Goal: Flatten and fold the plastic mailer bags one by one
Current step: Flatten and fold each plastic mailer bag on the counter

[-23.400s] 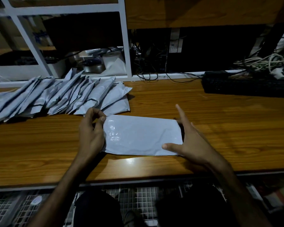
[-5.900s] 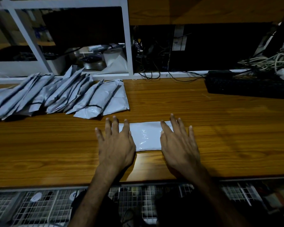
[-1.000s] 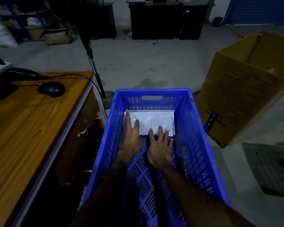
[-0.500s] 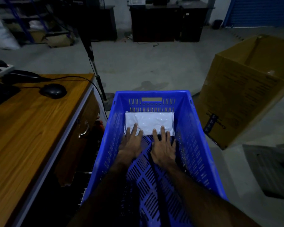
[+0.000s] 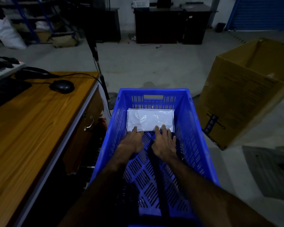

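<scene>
Flat against the far wall of the blue crate [image 5: 193, 128] lies the folded white mailer bag [image 5: 150, 119]. Each grip is open: left hand [image 5: 132, 141] and right hand [image 5: 165, 141] rest straight fingertips on its near edge, palms down.

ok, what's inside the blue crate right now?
The blue crate holds a folded white mailer bag flat against its far wall. The left hand and right hand touch its near edge with straight fingers. Anything beneath the bag is covered.
</scene>
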